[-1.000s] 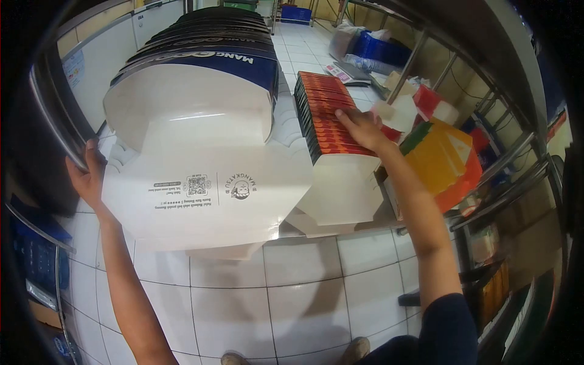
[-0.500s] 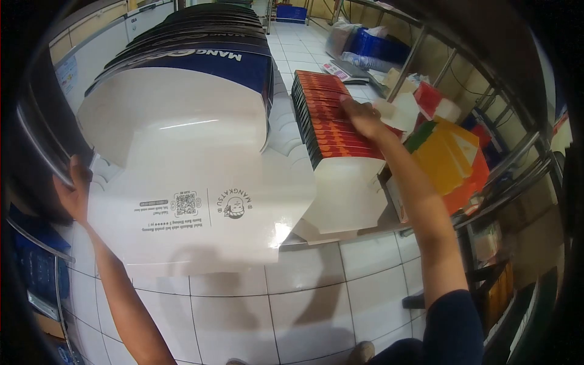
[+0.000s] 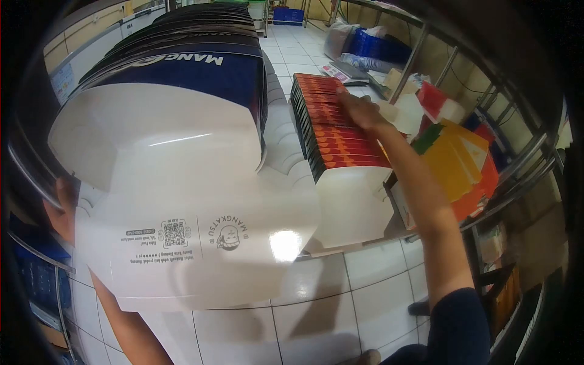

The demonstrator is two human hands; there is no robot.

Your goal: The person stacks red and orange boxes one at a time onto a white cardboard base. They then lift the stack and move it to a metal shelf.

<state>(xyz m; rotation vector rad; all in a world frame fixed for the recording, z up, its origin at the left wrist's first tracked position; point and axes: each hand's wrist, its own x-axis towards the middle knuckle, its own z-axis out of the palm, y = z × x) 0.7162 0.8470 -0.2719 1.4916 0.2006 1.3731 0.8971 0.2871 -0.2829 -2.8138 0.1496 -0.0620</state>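
Note:
A long row of nested blue and black cartons [image 3: 201, 73] runs away from me at the left. The nearest one shows its white inside, with a white printed flap [image 3: 201, 213] towards me. My left hand [image 3: 63, 210] is at the left edge of this flap, partly hidden by it, so its grip is unclear. My right hand [image 3: 360, 111] lies on the right side of a row of red patterned cartons [image 3: 340, 137], its fingers over their tops. The nearest red carton has a white flap hanging towards me.
Yellow and orange cartons [image 3: 453, 161] lie at the right beside metal rack bars [image 3: 410, 64]. Farther back are a blue bin [image 3: 386, 47] with plastic bags and a blue crate [image 3: 288, 16]. White floor tiles [image 3: 316, 328] show below. A metal rail stands at the left.
The blue carton row and its white flap have shifted left and towards me. My left hand has moved left and slightly down, now more hidden. My right hand stays on the red cartons.

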